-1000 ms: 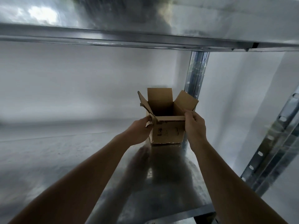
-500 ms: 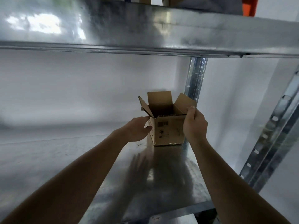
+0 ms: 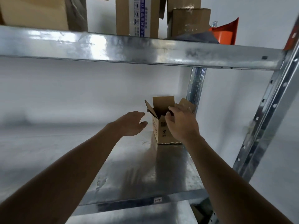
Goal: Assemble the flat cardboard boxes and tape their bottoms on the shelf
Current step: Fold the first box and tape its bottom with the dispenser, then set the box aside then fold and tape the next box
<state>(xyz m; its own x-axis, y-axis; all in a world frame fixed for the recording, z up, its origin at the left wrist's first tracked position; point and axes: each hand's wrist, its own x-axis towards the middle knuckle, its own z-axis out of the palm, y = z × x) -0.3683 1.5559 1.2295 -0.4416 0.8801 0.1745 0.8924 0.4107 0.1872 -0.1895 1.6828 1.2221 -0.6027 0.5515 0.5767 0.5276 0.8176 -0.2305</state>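
Observation:
A small brown cardboard box (image 3: 160,133) stands upright at the back right of the metal shelf (image 3: 145,175), its top flaps standing open. My right hand (image 3: 181,123) hovers in front of the box's right side with loosely spread fingers and grips nothing; it hides the box's right front. My left hand (image 3: 131,122) is just left of the box, apart from it, fingers relaxed and empty.
A rear steel upright (image 3: 195,88) stands behind the box and a perforated front post (image 3: 265,120) rises at the right. The shelf beam above (image 3: 145,49) carries several cardboard boxes (image 3: 137,16) and an orange item (image 3: 226,33). A white wall lies behind.
Both hands have let go of the box and drawn back from it. The camera has tilted up, bringing the upper shelf's contents into view.

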